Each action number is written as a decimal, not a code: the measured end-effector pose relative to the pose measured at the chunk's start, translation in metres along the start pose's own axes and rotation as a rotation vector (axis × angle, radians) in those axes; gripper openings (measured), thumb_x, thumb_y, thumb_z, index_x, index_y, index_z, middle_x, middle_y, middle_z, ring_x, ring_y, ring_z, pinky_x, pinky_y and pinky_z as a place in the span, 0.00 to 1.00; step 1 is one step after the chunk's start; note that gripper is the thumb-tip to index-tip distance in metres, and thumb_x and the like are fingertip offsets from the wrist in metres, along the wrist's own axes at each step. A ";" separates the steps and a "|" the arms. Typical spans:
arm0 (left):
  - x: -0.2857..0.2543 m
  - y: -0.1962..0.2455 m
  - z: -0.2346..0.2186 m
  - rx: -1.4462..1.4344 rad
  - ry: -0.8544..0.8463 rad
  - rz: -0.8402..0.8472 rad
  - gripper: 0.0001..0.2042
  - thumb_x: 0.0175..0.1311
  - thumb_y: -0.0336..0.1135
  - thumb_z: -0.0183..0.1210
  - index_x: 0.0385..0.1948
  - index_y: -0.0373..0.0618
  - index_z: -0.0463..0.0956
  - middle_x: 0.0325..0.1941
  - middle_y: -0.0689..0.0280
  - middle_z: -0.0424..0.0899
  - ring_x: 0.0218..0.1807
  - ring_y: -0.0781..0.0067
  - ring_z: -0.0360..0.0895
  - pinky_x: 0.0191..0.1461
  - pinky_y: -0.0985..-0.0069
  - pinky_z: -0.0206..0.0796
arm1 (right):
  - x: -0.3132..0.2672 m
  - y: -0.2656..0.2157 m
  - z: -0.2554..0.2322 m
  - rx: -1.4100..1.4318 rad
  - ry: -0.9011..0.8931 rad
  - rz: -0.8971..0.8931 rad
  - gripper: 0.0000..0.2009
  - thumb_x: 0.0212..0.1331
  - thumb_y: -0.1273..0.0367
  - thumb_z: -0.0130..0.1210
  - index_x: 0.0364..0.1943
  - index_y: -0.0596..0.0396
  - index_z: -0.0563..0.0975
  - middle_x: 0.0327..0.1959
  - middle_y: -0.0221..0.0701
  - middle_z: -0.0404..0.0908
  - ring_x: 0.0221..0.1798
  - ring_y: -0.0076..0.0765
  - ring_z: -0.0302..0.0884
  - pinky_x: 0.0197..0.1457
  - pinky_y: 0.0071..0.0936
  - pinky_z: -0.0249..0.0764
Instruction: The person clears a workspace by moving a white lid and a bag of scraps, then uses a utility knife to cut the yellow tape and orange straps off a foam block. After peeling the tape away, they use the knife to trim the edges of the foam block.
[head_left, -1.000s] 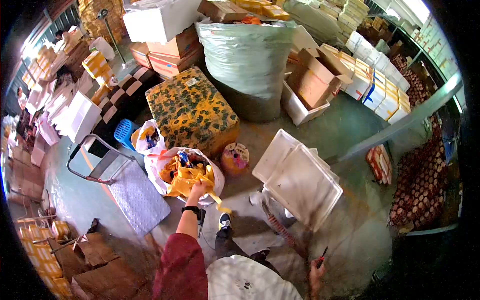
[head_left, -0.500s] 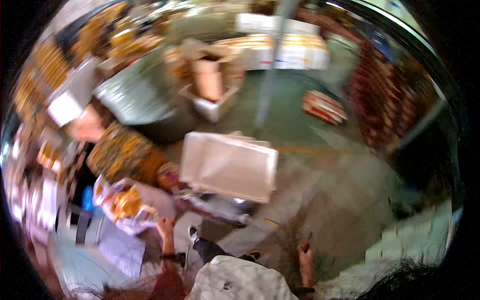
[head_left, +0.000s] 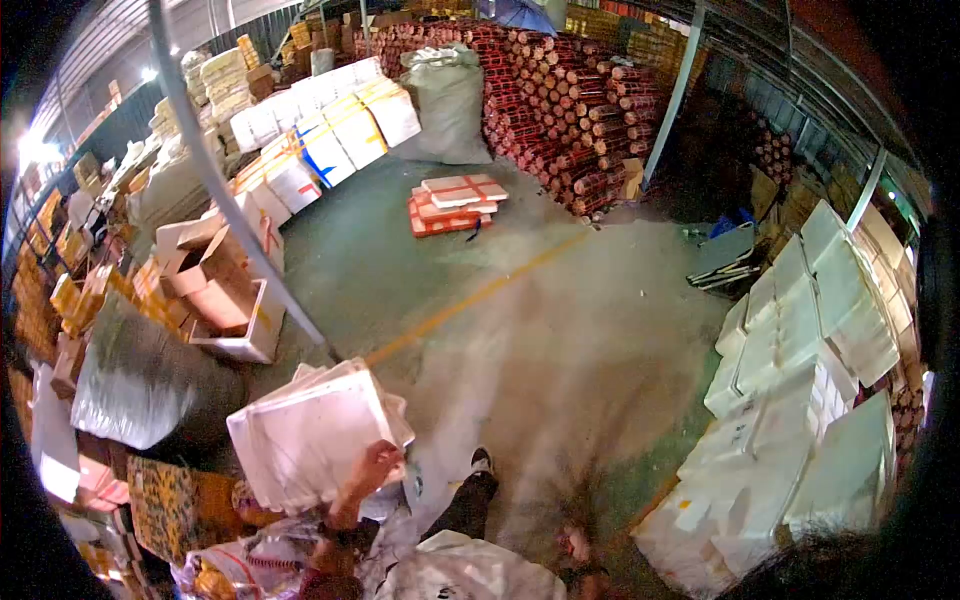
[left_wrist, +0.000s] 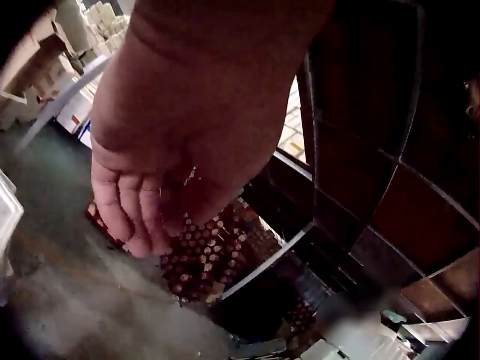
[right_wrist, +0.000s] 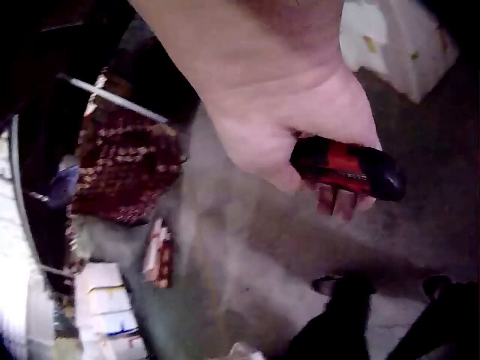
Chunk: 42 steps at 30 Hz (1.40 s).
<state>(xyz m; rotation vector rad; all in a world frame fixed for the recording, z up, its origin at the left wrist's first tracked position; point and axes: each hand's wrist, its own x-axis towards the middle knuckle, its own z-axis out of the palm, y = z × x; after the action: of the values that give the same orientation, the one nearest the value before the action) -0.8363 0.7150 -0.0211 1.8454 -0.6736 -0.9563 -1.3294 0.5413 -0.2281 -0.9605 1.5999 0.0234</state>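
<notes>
My left hand (head_left: 376, 466) is raised near the lower right corner of a stack of white foam boxes (head_left: 305, 430), overlapping it in the head view. Its fingers hang loosely curled with nothing in them, as the left wrist view shows of the same hand (left_wrist: 161, 165). Low on the other side, my right hand (head_left: 574, 545) is held over the floor. In the right wrist view its fingers wrap round a red-and-black box cutter (right_wrist: 346, 166); the blade does not show there. A white plastic bag (head_left: 240, 565) with yellow plastic inside sits at the lower left.
White foam boxes (head_left: 770, 440) are stacked along the right. A metal post (head_left: 225, 200) rises behind the nearer boxes. Red-strapped foam pieces (head_left: 458, 203) lie on the floor ahead. A camouflage-wrapped carton (head_left: 165, 505) and a large wrapped sack (head_left: 140, 370) stand at left.
The head view has swung to the right. My left hand has let go of the yellow plastic in the bag and come away from it. My right hand still holds the box cutter.
</notes>
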 end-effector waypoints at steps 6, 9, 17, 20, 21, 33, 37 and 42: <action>0.199 0.019 0.030 -0.292 -0.071 0.062 0.13 0.69 0.39 0.58 0.41 0.36 0.79 0.35 0.64 0.85 0.36 0.75 0.80 0.40 0.75 0.73 | 0.047 -0.093 -0.018 -0.081 0.017 0.108 0.14 0.64 0.59 0.56 0.39 0.58 0.77 0.31 0.36 0.82 0.29 0.35 0.81 0.31 0.36 0.77; 0.288 0.083 0.037 -0.174 -0.001 -0.070 0.13 0.69 0.39 0.58 0.40 0.36 0.78 0.36 0.65 0.85 0.36 0.75 0.80 0.39 0.75 0.72 | 0.071 -0.161 -0.030 -0.095 0.033 0.093 0.15 0.65 0.58 0.56 0.37 0.59 0.78 0.30 0.37 0.82 0.31 0.35 0.81 0.33 0.36 0.76; 0.526 0.128 0.100 -0.150 -0.391 0.370 0.12 0.69 0.38 0.57 0.41 0.38 0.78 0.36 0.64 0.86 0.35 0.73 0.80 0.40 0.71 0.72 | 0.193 -0.347 -0.040 -0.119 0.030 -0.009 0.18 0.65 0.55 0.56 0.34 0.59 0.80 0.30 0.38 0.82 0.36 0.33 0.81 0.36 0.37 0.76; 0.568 0.216 0.078 -0.109 -0.454 0.176 0.12 0.69 0.38 0.56 0.41 0.37 0.78 0.37 0.64 0.86 0.35 0.73 0.80 0.40 0.72 0.72 | 0.270 -0.440 -0.025 -0.151 0.021 -0.096 0.19 0.65 0.54 0.56 0.32 0.60 0.80 0.29 0.38 0.82 0.37 0.33 0.81 0.38 0.37 0.76; 0.604 0.201 0.076 -0.092 -0.424 0.144 0.12 0.69 0.38 0.55 0.41 0.37 0.78 0.37 0.64 0.86 0.35 0.73 0.80 0.41 0.73 0.73 | 0.298 -0.477 -0.019 -0.138 0.027 -0.137 0.20 0.66 0.54 0.56 0.32 0.60 0.80 0.29 0.38 0.82 0.38 0.33 0.81 0.38 0.38 0.76; 0.964 0.224 -0.081 -0.588 0.075 -0.468 0.10 0.69 0.34 0.52 0.38 0.36 0.78 0.34 0.58 0.86 0.30 0.67 0.83 0.34 0.73 0.75 | 0.610 -0.899 0.047 -0.132 -0.361 -0.411 0.13 0.53 0.63 0.66 0.22 0.55 0.78 0.16 0.29 0.78 0.15 0.29 0.73 0.19 0.30 0.67; 1.105 0.203 -0.114 -0.674 0.108 -0.494 0.09 0.66 0.35 0.55 0.34 0.38 0.76 0.29 0.58 0.84 0.27 0.68 0.83 0.28 0.75 0.76 | 0.587 -1.122 0.113 -0.415 -0.168 -0.364 0.14 0.55 0.61 0.66 0.23 0.56 0.76 0.17 0.28 0.77 0.18 0.27 0.74 0.23 0.29 0.69; 1.355 0.118 -0.146 -0.685 0.175 -0.603 0.09 0.63 0.34 0.57 0.36 0.37 0.77 0.25 0.61 0.84 0.23 0.71 0.81 0.25 0.75 0.74 | 0.634 -1.273 0.179 -0.524 -0.254 -0.307 0.13 0.56 0.62 0.66 0.26 0.54 0.76 0.19 0.27 0.78 0.21 0.27 0.76 0.26 0.29 0.72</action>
<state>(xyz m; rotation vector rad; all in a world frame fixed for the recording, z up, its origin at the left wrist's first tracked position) 0.0224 -0.3062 -0.3222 1.4807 0.3303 -1.1936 -0.4112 -0.5587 -0.1965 -1.5350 1.2165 0.3523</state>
